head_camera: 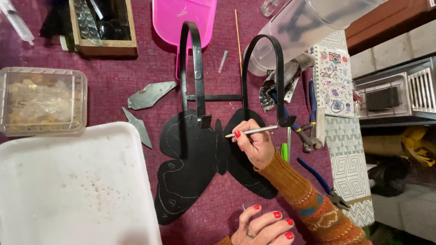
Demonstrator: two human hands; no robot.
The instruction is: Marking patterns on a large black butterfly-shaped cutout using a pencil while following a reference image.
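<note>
A black metal butterfly (pixel 190 168) with two tall hook arms (pixel 196 68) lies flat on a maroon cloth (pixel 127 86). Thin pale outlines are drawn on its left wing. My right hand (pixel 255 144), in a knitted orange sleeve, holds a silver pencil (pixel 254 132) with its tip on the right wing near the body. My left hand (pixel 265 227), with red nails and a ring, rests curled on the cloth just below the right wing and holds nothing.
A white tray (pixel 68 190) fills the lower left. Behind it stand a clear box of glass bits (pixel 41 100) and a wooden box (pixel 102 27). Grey shards (pixel 150 95), a pink scoop (pixel 181 20), a clear jug (pixel 299 27), pliers (pixel 302 131) and a notebook (pixel 334 79) lie around.
</note>
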